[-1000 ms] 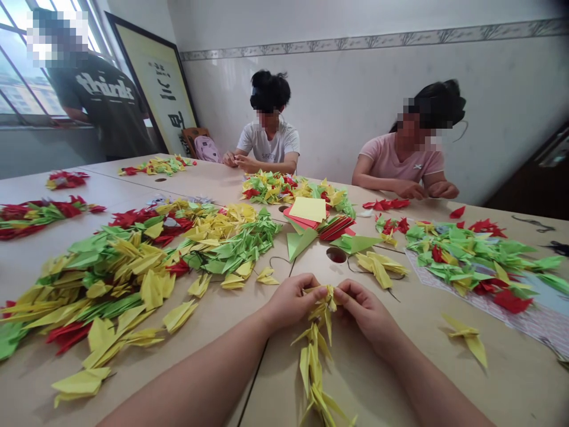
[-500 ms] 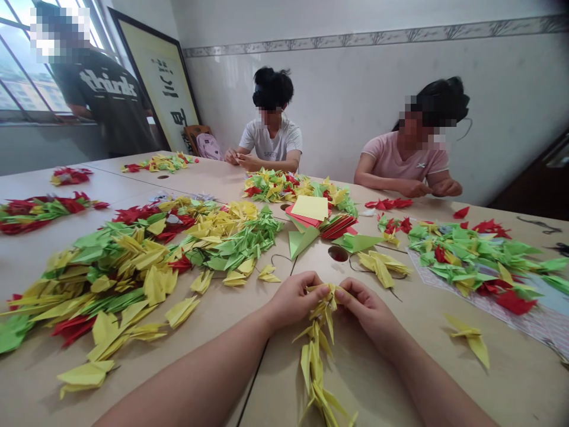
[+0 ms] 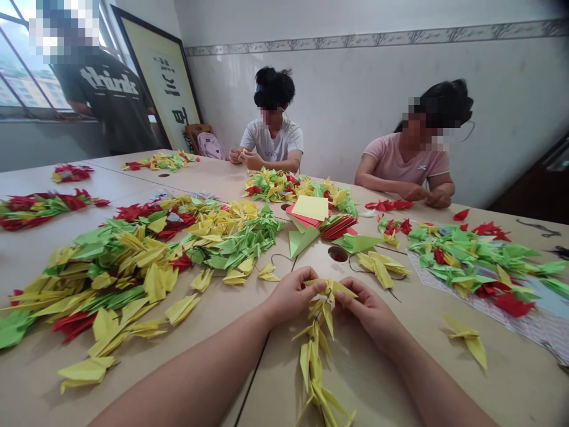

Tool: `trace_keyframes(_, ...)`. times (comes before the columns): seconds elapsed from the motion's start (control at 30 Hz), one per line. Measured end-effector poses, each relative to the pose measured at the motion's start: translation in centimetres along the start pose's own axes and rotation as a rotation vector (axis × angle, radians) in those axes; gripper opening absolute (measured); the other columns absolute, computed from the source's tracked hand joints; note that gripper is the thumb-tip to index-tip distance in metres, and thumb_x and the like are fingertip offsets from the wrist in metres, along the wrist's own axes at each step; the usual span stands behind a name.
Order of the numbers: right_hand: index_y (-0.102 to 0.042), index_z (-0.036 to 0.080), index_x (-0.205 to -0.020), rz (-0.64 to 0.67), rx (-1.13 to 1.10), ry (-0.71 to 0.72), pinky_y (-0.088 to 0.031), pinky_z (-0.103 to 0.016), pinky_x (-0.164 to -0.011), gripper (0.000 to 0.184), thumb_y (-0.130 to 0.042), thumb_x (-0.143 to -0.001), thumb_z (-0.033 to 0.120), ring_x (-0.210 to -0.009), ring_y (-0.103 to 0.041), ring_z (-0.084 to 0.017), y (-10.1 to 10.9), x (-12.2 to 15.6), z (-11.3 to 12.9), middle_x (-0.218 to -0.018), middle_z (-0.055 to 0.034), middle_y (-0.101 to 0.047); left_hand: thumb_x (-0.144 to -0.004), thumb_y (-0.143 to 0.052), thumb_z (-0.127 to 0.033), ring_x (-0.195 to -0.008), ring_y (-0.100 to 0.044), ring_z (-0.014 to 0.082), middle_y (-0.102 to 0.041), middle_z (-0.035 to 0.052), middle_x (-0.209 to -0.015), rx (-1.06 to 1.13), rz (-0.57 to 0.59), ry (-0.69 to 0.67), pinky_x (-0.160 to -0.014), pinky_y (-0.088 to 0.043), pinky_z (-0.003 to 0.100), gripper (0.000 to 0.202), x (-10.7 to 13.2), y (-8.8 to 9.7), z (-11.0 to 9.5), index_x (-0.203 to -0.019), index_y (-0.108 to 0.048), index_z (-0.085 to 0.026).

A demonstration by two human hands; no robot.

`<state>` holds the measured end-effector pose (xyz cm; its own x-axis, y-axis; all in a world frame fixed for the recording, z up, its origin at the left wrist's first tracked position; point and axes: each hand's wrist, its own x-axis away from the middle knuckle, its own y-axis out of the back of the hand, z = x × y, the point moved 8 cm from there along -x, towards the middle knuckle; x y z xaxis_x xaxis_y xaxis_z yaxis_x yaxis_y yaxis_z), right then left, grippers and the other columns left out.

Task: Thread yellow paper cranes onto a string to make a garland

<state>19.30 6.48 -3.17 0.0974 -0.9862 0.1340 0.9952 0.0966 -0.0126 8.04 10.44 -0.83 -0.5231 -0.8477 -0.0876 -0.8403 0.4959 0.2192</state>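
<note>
Between my two hands is a yellow paper crane (image 3: 331,288), at the top end of a hanging string of yellow paper cranes (image 3: 315,362) that trails down toward the table's near edge. My left hand (image 3: 296,296) pinches the crane's left side between thumb and fingers. On the other side, my right hand (image 3: 362,302) pinches its right wing. The thread through the cranes is too small to make out. A single loose yellow crane (image 3: 470,339) lies on the table right of my right forearm.
A large heap of yellow, green and red cranes (image 3: 133,255) spreads on the left. Ahead lie a stack of square paper (image 3: 310,207) and a round table hole (image 3: 338,254). More cranes (image 3: 471,255) cover a sheet at right, near scissors (image 3: 562,252). Two people sit opposite; another stands by the window.
The crane between my hands now shows its wings spread wider, and my right fingers have shifted slightly outward along its wing. Across the table, the right-hand person's hands have come closer together.
</note>
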Motion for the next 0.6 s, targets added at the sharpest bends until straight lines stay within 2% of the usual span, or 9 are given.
trace_keyframes(0.13,-0.049,0.019,-0.074,0.033,0.004,-0.002,-0.036,-0.023,-0.053,0.033,-0.065,-0.066,0.046,-0.053,-0.046,-0.009,-0.06,-0.08,-0.19,-0.060,0.0038,-0.052,-0.074,-0.052,-0.044,-0.053,-0.038,0.0067,-0.041,-0.0047,-0.059,0.027,0.008,0.018,-0.048,-0.031,0.018,0.031,-0.01,-0.01,0.22,-0.065,-0.042,-0.016)
trace_keyframes(0.33,-0.045,0.019,-0.067,-0.027,0.006,-0.001,-0.036,-0.023,-0.054,0.037,-0.066,-0.063,0.048,-0.053,-0.046,-0.011,0.44,-0.16,-0.36,-0.059,0.0033,-0.052,-0.064,-0.065,-0.047,-0.054,-0.042,0.0063,-0.045,-0.0041,-0.063,0.169,0.107,0.066,-0.049,-0.031,0.018,0.038,0.04,-0.68,0.54,-0.073,-0.045,-0.015)
trace_keyframes(0.6,-0.046,0.018,-0.070,0.037,-0.046,0.009,-0.034,-0.022,-0.054,0.029,-0.064,-0.070,0.041,-0.055,-0.045,-0.009,0.09,-0.17,-0.60,-0.062,0.0026,-0.055,-0.058,-0.069,-0.048,-0.054,-0.041,0.0064,-0.046,-0.0047,-0.061,0.243,0.115,0.108,-0.050,-0.030,0.019,0.043,0.01,-0.78,0.53,-0.072,-0.043,-0.016)
